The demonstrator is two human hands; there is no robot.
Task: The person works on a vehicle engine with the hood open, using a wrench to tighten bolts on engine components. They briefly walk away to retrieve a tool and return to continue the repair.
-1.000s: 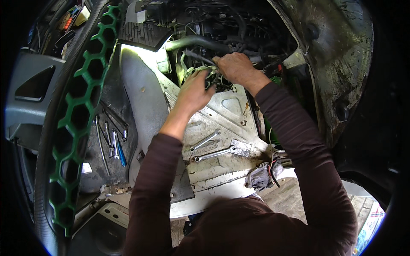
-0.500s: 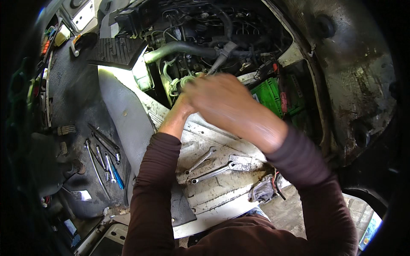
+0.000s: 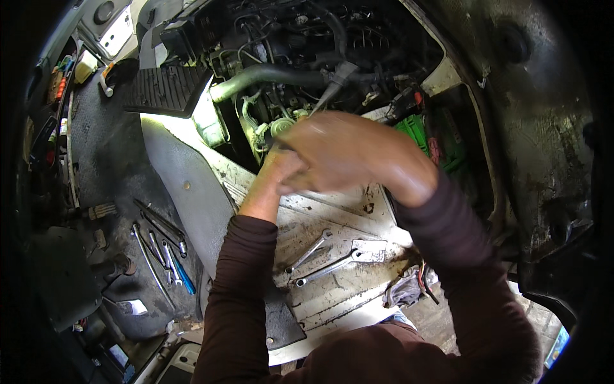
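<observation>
My right hand [image 3: 339,150], smeared by motion, crosses over my left hand [image 3: 281,168] at the near edge of the engine bay, beside green-lit metal fittings [image 3: 249,115]. The fingers of both are hidden or blurred, so what they hold is unclear. Just beyond my right hand a grey, long-handled object [image 3: 336,83] slants up from the engine parts; whether it touches that hand cannot be told. A thick hose [image 3: 268,75] runs behind it. Below my hands two wrenches [image 3: 327,267] lie on the pale metal panel [image 3: 339,301], one resting on a small plate [image 3: 369,251].
Several wrenches and a blue-handled tool [image 3: 183,275] lie on the dark floor mat at left. A black ribbed pedal-like plate [image 3: 167,89] sits above the grey padded cover [image 3: 188,192]. A green battery [image 3: 410,133] is at right, with a rag and wires [image 3: 406,288] nearer me.
My right hand has left the upper engine parts and come down over my left hand. The view has shifted, so the green honeycomb strip at left no longer shows.
</observation>
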